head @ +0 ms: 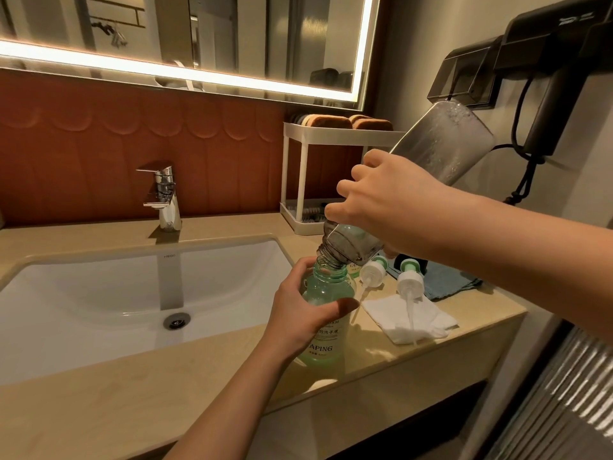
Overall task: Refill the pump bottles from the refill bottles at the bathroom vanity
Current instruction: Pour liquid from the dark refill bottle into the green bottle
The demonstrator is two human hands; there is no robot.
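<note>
A green translucent pump bottle (326,346) stands uncapped on the beige vanity counter (132,410), right of the sink. My left hand (302,317) is wrapped around its upper body. My right hand (384,200) grips a large clear refill bottle (441,141), tipped steeply upside down, its threaded mouth resting in the green bottle's neck. Two white-and-green pump heads (373,270) (409,282) lie behind, their tubes over a white tissue (411,318). A second green bottle (354,270) shows partly behind the refill bottle's neck.
The white basin (99,293) with a chrome faucet (164,194) fills the left. A white two-tier rack (298,180) stands at the back wall. A blue cloth (447,282) lies by the pump heads. A black wall-mounted hair dryer (557,94) hangs at right.
</note>
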